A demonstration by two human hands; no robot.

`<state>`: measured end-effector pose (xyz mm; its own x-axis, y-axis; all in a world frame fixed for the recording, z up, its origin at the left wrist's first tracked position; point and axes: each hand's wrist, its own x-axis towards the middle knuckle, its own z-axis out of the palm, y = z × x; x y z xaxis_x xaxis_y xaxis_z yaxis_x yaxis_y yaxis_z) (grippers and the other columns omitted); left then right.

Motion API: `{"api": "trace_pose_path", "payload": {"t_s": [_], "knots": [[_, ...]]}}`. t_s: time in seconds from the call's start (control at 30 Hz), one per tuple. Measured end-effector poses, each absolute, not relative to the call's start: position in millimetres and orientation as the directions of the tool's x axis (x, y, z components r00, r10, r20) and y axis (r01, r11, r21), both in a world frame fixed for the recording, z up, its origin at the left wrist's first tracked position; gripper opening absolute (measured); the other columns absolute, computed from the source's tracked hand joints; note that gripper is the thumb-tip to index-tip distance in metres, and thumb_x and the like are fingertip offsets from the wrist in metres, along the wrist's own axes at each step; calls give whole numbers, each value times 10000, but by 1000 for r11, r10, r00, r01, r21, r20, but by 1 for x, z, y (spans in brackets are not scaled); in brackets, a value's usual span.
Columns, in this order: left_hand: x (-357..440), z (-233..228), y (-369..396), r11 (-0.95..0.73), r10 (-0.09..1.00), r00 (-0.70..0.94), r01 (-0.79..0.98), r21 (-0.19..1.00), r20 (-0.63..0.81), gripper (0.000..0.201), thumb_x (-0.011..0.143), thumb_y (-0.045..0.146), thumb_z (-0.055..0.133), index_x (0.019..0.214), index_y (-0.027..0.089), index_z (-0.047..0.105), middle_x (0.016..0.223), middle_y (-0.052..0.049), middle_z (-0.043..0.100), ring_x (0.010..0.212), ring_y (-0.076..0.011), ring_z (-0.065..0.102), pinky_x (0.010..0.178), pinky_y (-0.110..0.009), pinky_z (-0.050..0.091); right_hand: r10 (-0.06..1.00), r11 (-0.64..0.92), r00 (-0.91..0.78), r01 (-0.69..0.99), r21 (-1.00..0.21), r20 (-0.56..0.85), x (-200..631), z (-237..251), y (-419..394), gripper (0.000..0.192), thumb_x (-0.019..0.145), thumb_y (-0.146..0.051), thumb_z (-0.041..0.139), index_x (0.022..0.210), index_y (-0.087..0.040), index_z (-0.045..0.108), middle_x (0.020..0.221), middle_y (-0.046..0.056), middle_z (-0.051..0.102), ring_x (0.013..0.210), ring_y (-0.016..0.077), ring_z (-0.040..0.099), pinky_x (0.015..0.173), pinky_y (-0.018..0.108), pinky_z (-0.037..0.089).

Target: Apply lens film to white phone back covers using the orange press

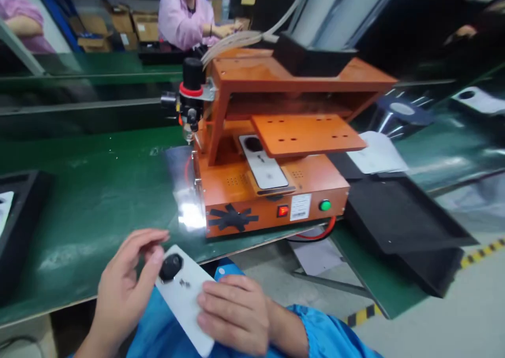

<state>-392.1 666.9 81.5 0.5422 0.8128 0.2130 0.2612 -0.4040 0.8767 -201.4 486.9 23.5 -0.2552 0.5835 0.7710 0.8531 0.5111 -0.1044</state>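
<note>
And here's the white panel, tilted just off the desk's near edge, gripped by the right hand, fingers laid across its lower face! The left hand curls by the dark round end, thumb at the edge; whether it pinches, no telling. Beyond, a second panel lies in the orange machine, partly beneath its flat plate.
</note>
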Motion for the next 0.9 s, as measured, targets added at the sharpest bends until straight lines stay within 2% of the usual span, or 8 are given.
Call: {"api": "trace_pose_path", "payload": {"t_s": [0.1,0.17,0.23,0.3,0.4,0.5,0.67,0.9], "knots": [[-316,120,673,-190,606,795,99,977,37,352,946,406,711,1252,244,775,1141,-105,833,691,-171,718,535,-281,548,587,421,-230,906,-49,776,-182,48,446,288,1076,-227,564,978,-294,826,1212,-31,832,1324,153,709,1109,280,582],[-264,135,677,-76,445,896,42,996,-3,503,927,428,726,1380,209,717,1245,-160,812,719,-187,738,492,-278,506,633,332,-204,943,-24,747,-167,58,418,320,1080,-209,528,998,-303,823,1200,-29,834,1296,157,729,1115,297,585],[-220,140,682,-95,376,927,50,994,-11,605,929,450,733,1458,168,658,1261,-186,802,770,-214,764,514,-295,518,680,251,-175,968,-2,712,-152,64,394,330,1083,-186,504,1056,-269,822,1221,5,828,1281,182,740,1135,323,574],[-185,138,689,-317,451,892,120,941,38,533,933,467,734,1367,157,712,1128,-163,828,786,-248,775,592,-344,566,718,177,-143,984,20,681,-139,67,374,327,1086,-162,493,1112,-228,813,1252,34,816,1268,197,748,1152,332,552],[-150,124,703,-699,592,768,337,630,246,348,935,523,713,978,194,819,850,-136,805,806,-328,780,747,-451,604,715,42,-74,997,63,696,-123,70,354,325,1073,-121,500,1151,-234,795,1245,24,817,1191,190,783,1075,327,568],[-129,107,715,-783,592,745,441,439,307,513,946,671,642,860,201,829,776,-170,780,825,-392,780,797,-513,593,702,-75,-5,994,81,713,-111,70,344,302,1032,-101,554,1175,-234,784,1228,35,823,1095,209,816,941,363,585],[-110,87,717,-806,562,740,392,443,369,544,955,697,626,1048,209,848,864,-182,799,883,-396,780,824,-514,579,603,-215,80,975,65,794,-91,66,346,374,952,-85,625,1220,-295,781,1177,14,840,987,258,834,825,422,560],[-105,80,718,-742,610,682,313,592,403,386,904,588,741,981,223,841,887,-153,810,959,-395,780,863,-512,593,463,-333,79,938,91,883,-63,53,368,537,874,-60,659,1332,-332,733,1142,39,847,906,297,842,767,419,575]]}}
